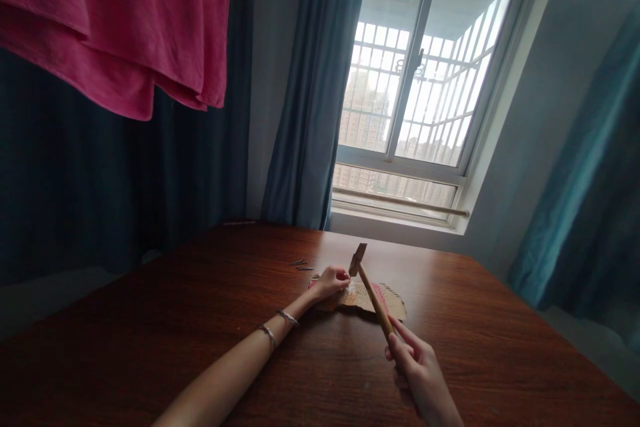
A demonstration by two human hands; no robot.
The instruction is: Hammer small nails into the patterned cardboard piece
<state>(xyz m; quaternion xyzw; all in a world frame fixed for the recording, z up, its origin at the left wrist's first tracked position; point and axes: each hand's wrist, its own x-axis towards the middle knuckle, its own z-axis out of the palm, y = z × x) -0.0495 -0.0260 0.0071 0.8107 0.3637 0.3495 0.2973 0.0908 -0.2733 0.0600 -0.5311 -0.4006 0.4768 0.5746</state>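
Your right hand point(419, 361) was wrapped round a hammer with a long brown wooden handle point(375, 297), its head raised just beside your left hand point(330, 283). Your left arm reached forward, fingertips pinched, their hold unclear, at a flat, ragged-edged tan-and-pink piece point(356, 296) on the glossy reddish-brown wooden table point(480, 340).

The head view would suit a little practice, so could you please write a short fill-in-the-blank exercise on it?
1. The right hand grips a hammer, while the left arm wears ____ bracelets.
2. Of the two hands, the ____ one is nearer the nails on the table.
3. The cloth hanging at the upper left of the picture is ____.

Missing words: two; left; pink.
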